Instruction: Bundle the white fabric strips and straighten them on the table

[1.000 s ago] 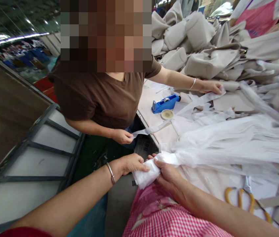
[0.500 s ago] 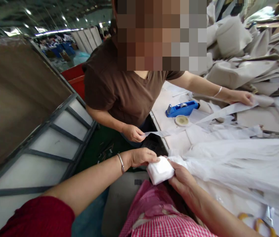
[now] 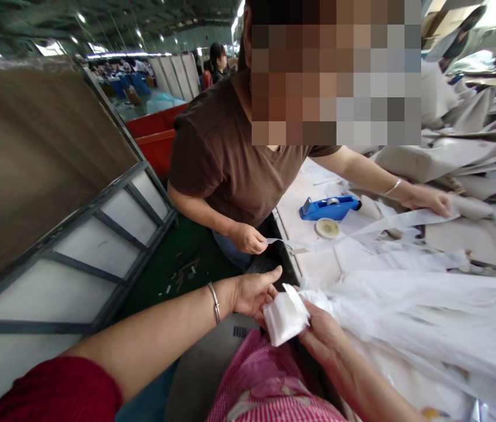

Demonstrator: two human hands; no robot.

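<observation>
A small folded bundle of thin white material (image 3: 285,319) is held above my lap, with a loose flap standing up on its top edge. My right hand (image 3: 320,328) grips the bundle from its right side. At the bundle's left edge is my left hand (image 3: 256,293), its thumb raised and apart, its fingertips partly hidden beside the bundle. Long sheets of thin white material (image 3: 427,299) lie on the table just beyond my right hand.
Across from me a person in a brown shirt (image 3: 239,152) stretches a white strip (image 3: 375,227) between two hands. A blue tape dispenser (image 3: 330,207) and a tape roll (image 3: 327,228) lie on the table. Scissors show partly at bottom right; a framed rack (image 3: 107,234) stands left.
My left thumb has lifted off the bundle and the hand has opened. The bundle's top flap has risen. The view has shifted, leaving less of the scissors visible.
</observation>
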